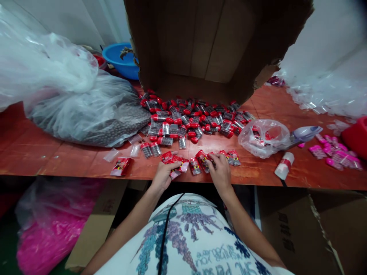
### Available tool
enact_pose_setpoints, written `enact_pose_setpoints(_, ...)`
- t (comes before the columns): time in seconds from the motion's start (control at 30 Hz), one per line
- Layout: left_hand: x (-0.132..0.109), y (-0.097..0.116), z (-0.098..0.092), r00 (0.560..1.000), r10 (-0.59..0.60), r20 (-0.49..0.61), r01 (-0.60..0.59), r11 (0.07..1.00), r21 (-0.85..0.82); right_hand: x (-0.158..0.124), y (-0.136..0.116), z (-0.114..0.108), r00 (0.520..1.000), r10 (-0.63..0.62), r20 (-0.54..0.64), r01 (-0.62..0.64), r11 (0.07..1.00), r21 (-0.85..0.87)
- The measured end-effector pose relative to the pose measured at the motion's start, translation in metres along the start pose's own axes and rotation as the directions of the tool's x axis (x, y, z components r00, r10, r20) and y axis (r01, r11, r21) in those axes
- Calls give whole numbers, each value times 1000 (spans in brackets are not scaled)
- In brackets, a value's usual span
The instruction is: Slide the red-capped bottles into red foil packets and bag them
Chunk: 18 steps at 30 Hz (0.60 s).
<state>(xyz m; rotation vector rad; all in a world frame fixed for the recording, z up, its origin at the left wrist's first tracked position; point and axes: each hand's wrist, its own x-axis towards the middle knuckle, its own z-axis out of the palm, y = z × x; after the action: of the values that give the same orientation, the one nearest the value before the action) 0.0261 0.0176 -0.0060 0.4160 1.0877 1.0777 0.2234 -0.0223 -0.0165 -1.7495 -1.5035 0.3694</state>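
Observation:
My left hand (163, 175) rests at the near edge of the red-brown table (57, 156), its fingers curled round small red packets (174, 160). My right hand (220, 171) is beside it, fingers bent and pinching another red packet (204, 158). A short row of red packets (231, 156) lies just beyond both hands. Further back, a heap of small clear capsules with red caps (189, 120) spills from a torn cardboard box (206, 46). One red packet (120, 166) lies alone to the left.
A large clear plastic bag of dark beads (91, 114) fills the left side. A blue bowl (122, 59) stands behind it. To the right lie a small clear bag (263, 137), a grey scoop (305, 133), a white roll (283, 165) and pink capsules (332, 154). Cardboard boxes (315, 229) sit under the table.

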Motion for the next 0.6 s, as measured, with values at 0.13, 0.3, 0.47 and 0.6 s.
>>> enact_pose_setpoints(0.13,-2,0,8,1000,-15,23,15,1000,1,-1,-17,16,989,-78,124,54,981,184)
enact_pose_setpoints(0.3,-6,-5,11,999,9,54,-4,997,-76,3,-33,40,970,-59,237,-45,911,409)
enact_pose_setpoints(0.47,-4,-8,6,999,15,37,-9,986,-165,9,-43,46,959,-143,243,68,953,297)
enact_pose_setpoints(0.6,-2,-3,5,999,-43,-9,40,971,-236,16,-49,46,919,-246,307,176,955,239)
